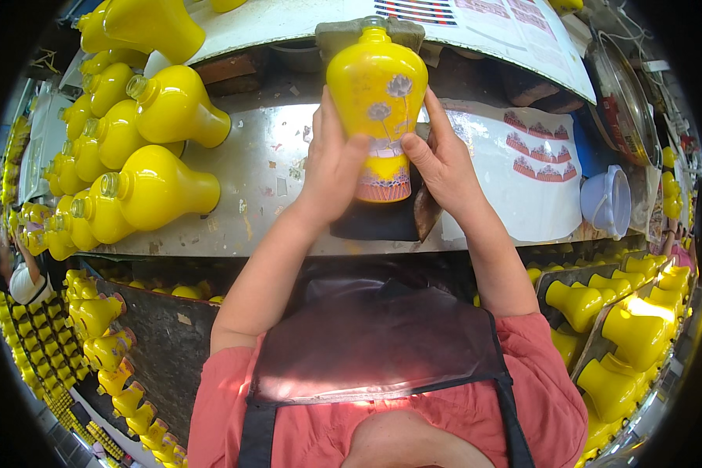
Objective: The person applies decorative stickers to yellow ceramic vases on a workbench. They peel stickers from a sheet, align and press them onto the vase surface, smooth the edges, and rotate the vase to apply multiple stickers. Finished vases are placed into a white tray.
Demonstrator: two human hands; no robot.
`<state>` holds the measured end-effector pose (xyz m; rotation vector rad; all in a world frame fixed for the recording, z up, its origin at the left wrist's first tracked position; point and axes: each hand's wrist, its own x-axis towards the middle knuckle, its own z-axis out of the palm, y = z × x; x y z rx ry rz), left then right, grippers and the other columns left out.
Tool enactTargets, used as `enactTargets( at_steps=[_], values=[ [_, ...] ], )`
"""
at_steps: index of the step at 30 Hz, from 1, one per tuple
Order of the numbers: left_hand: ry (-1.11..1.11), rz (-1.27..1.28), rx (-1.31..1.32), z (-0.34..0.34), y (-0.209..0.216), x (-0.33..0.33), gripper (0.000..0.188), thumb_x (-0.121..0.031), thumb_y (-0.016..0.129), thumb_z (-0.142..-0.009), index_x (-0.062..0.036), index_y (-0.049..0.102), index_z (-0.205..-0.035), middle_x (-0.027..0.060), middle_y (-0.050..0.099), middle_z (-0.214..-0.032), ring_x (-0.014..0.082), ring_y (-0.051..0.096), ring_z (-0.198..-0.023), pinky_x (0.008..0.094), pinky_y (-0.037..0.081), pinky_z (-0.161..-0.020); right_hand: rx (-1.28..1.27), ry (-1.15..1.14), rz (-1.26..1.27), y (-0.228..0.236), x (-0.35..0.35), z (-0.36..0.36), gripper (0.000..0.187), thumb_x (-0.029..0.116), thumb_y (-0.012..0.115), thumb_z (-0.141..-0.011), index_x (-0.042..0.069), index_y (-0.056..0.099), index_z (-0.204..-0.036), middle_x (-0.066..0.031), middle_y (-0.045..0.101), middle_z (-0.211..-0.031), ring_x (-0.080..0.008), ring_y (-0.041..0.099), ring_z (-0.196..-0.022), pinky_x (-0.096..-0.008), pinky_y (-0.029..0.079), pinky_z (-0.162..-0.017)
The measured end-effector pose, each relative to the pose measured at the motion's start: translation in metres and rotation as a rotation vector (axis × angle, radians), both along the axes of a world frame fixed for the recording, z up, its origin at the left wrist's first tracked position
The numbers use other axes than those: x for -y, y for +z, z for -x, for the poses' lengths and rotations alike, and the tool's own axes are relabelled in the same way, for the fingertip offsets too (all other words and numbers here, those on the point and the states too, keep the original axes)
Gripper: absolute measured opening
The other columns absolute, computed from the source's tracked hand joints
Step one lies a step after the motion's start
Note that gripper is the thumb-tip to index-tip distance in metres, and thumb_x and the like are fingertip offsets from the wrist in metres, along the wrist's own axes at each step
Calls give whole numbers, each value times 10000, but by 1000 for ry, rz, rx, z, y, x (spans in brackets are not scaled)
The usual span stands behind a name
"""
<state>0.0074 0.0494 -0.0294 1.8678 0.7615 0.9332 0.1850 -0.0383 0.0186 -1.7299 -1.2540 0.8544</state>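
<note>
The counter (257,226) is a smooth grey top that runs beneath the fingers (438,117) and out to both sides, scuffed and flecked with paint and small scraps of paper, mostly to the left of the fingers. Farther left, a cluster of glossy yellow vases (164,191) stands on it. Nearer the person than the fingers lies a dark pad (366,226). To the right of the fingers a white decal sheet (515,207) lies flat, bearing curved printed strips; beyond it, farther right, sits a pale lavender bucket (619,203).
</note>
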Motion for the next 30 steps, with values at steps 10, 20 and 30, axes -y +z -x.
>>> enactTargets(
  at_steps=[10, 20, 30],
  values=[
    [5, 24, -18, 0, 0, 1, 812, -307, 504, -1013, 73, 139, -1630, 311, 351, -1541, 466, 416, -1418, 469, 324, -1204, -17, 0, -15, -2, -1, -1, 796, 335, 638, -1015, 103, 245, -1668, -228, 708, -1171, -282, 725, -989, -364, 544, -905],
    [-42, 334, 254, -1, 2, 0, 750, -278, 466, -1054, 38, 137, -1649, 246, 355, -1598, 356, 376, -1497, 423, 302, -1234, -210, -18, 12, -3, 1, -9, 714, 385, 613, -1054, 121, 327, -1652, -79, 659, -965, -116, 587, -736, -260, 495, -679],
    [-118, 438, 395, 5, 4, 1, 798, -256, 554, -1032, 4, 135, -1659, 191, 345, -1636, 295, 393, -1494, 418, 338, -1223, 4, -118, -174, 11, -1, -14, 578, 299, 661, -1011, 81, 531, -1530, -90, 666, -1123, -85, 530, -679, -240, 468, -641]
  ],
)
